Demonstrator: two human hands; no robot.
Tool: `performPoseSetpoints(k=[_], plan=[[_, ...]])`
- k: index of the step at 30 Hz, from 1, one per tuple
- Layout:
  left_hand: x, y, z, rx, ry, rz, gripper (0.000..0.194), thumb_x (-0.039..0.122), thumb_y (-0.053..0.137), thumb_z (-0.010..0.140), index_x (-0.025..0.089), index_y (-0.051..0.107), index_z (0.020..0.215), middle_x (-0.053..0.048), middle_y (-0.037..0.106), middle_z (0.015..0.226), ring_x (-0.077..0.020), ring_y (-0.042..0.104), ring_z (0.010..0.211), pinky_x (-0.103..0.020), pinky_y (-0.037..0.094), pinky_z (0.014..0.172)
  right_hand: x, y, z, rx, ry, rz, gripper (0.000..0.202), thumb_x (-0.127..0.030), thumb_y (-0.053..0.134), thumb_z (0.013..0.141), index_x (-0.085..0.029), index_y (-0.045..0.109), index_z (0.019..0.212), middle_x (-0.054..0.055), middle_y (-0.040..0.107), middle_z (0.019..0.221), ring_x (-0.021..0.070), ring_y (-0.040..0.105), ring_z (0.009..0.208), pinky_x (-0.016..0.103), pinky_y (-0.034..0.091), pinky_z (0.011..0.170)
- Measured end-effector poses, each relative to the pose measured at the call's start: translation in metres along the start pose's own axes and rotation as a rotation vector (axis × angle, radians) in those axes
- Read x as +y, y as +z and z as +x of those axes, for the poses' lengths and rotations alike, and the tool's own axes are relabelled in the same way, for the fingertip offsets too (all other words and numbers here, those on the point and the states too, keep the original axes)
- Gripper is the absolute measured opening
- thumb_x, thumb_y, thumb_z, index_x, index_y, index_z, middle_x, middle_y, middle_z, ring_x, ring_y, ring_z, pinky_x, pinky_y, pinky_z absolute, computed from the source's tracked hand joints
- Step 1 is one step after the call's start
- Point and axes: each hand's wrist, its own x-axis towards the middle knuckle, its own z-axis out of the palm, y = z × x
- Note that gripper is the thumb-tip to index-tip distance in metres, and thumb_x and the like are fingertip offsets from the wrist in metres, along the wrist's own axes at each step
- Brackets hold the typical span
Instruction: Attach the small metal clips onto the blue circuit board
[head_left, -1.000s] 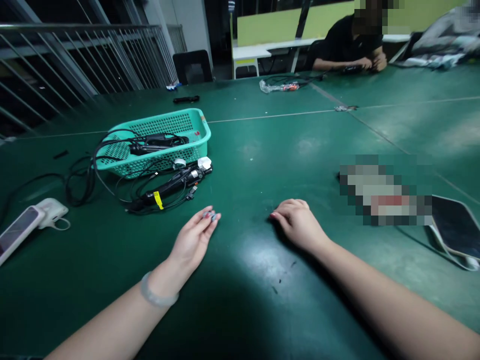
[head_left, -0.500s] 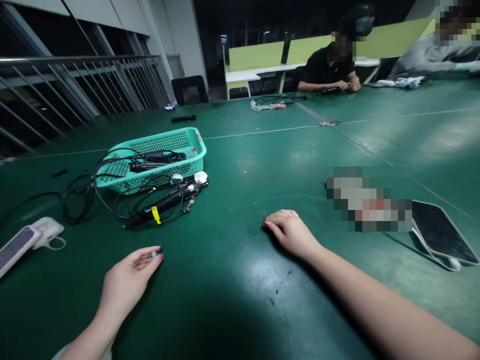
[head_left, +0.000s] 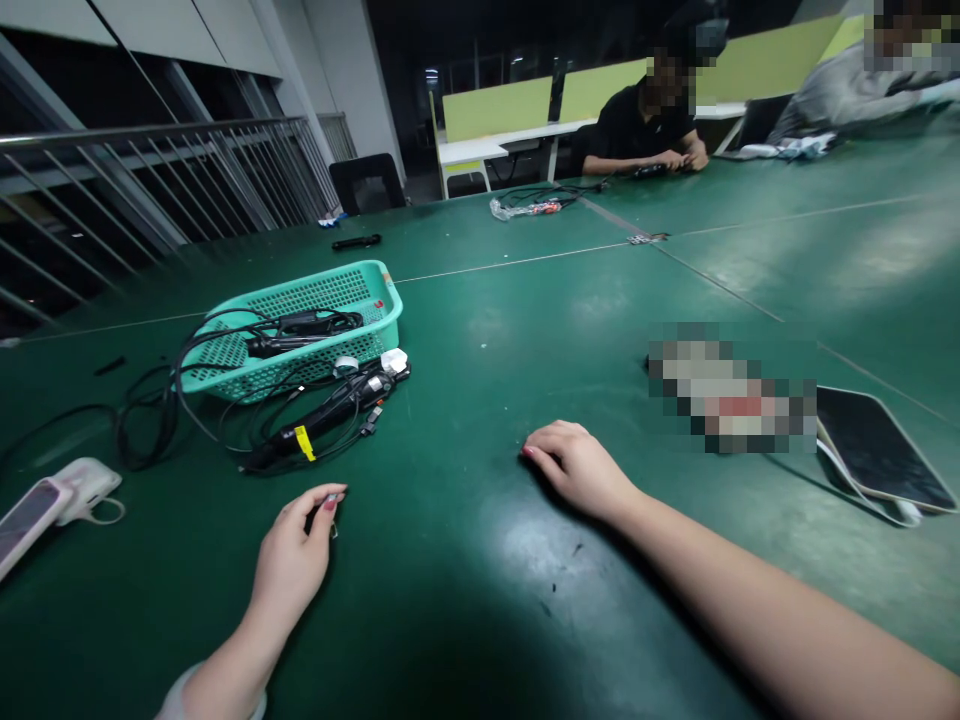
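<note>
My left hand (head_left: 294, 550) is over the green table (head_left: 450, 420), its thumb and fingertips pinched on a small shiny object (head_left: 334, 500), too small to name. It is nearest to a black corded device (head_left: 322, 415) with a yellow tag, which lies in front of the basket. My right hand (head_left: 576, 465) rests on the table with its fingers curled in. Nothing shows in it, though the inside of the curled fingers is hidden.
A turquoise basket (head_left: 300, 380) holding black cabled devices stands at the left. Phones lie at the far left (head_left: 37, 515) and right (head_left: 881, 445), beside a blurred-out item (head_left: 739, 395). Two people sit across the table.
My left hand has moved right and turned more upright, with the small object still pinched. My right hand stays in place. The view has shifted slightly.
</note>
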Motion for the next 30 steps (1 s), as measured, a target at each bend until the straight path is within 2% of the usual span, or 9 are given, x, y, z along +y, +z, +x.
performPoseSetpoints(k=[2,5,9,13,16,19,22,25,30], plan=[[0.015,0.015,0.001,0.008,0.046,-0.095,0.030,0.042,0.049,0.084,0.024,0.066,0.100,-0.006,0.070,0.105,-0.0247,0.061,0.102,-0.036,0.044,0.093,-0.003,0.001,0.000,0.000,-0.013,0.021,0.031,-0.029,0.043,0.095,-0.020,0.070,0.084,0.005,0.073,0.092,0.0193,0.062,0.088,0.038,0.046,0.087],[0.052,0.048,0.004,-0.015,0.133,-0.306,0.024,0.037,0.051,0.084,0.023,0.066,0.095,-0.006,0.071,0.099,-0.0223,0.062,0.100,-0.035,0.043,0.094,-0.007,0.004,-0.001,0.005,-0.019,0.069,0.029,-0.030,0.044,0.094,-0.020,0.070,0.086,0.006,0.073,0.094,0.0194,0.062,0.090,0.037,0.048,0.087],[0.111,0.093,0.005,-0.221,0.123,-0.707,0.017,0.027,0.052,0.085,0.020,0.066,0.092,-0.005,0.070,0.090,-0.0168,0.063,0.090,-0.030,0.045,0.089,-0.008,0.010,-0.003,0.014,0.013,0.133,0.024,-0.027,0.047,0.093,-0.019,0.069,0.092,0.007,0.072,0.097,0.0192,0.063,0.094,0.037,0.049,0.089],[0.147,0.109,0.000,-0.234,0.099,-0.947,0.016,0.023,0.051,0.088,0.019,0.065,0.092,-0.004,0.067,0.090,-0.0131,0.060,0.091,-0.028,0.042,0.091,-0.003,0.011,-0.003,0.037,0.137,0.179,0.021,-0.017,0.052,0.086,-0.019,0.068,0.100,0.006,0.070,0.099,0.0179,0.063,0.090,0.036,0.050,0.087],[0.150,0.108,-0.005,-0.242,0.037,-1.015,0.016,0.024,0.050,0.089,0.018,0.065,0.093,-0.004,0.065,0.091,-0.0124,0.060,0.092,-0.028,0.042,0.091,0.000,0.005,0.001,-0.004,0.261,0.200,0.029,-0.012,0.057,0.080,-0.017,0.066,0.108,0.006,0.069,0.093,0.0148,0.061,0.074,0.033,0.052,0.075],[0.143,0.111,-0.008,-0.276,-0.004,-1.067,0.016,0.023,0.050,0.089,0.017,0.064,0.092,-0.004,0.065,0.091,-0.0122,0.059,0.091,-0.028,0.041,0.092,-0.001,-0.001,0.008,-0.085,0.272,0.204,0.034,-0.013,0.064,0.076,-0.016,0.065,0.110,0.005,0.066,0.090,0.0121,0.057,0.065,0.030,0.051,0.068],[0.139,0.121,-0.010,-0.312,0.014,-1.143,0.014,0.022,0.050,0.089,0.017,0.064,0.092,-0.003,0.065,0.090,-0.0120,0.059,0.092,-0.028,0.039,0.094,-0.007,-0.001,0.011,-0.119,0.196,0.150,0.036,-0.022,0.072,0.073,-0.017,0.067,0.107,0.005,0.065,0.090,0.0139,0.057,0.070,0.031,0.050,0.070],[0.140,0.130,-0.009,-0.412,0.015,-1.259,0.012,0.020,0.052,0.088,0.017,0.063,0.092,-0.003,0.063,0.089,-0.0116,0.058,0.092,-0.028,0.039,0.094,-0.016,0.008,0.010,-0.075,0.168,0.109,0.029,-0.032,0.073,0.074,-0.019,0.069,0.100,0.005,0.065,0.093,0.0175,0.059,0.082,0.032,0.049,0.076],[0.142,0.130,-0.006,-0.491,-0.078,-1.410,0.007,0.017,0.053,0.086,0.017,0.060,0.090,-0.003,0.063,0.090,-0.0107,0.059,0.093,-0.027,0.040,0.093,-0.025,0.025,0.009,-0.042,0.101,-0.018,0.010,-0.023,0.063,0.083,-0.018,0.069,0.088,0.007,0.067,0.092,0.0206,0.060,0.089,0.035,0.048,0.083]])
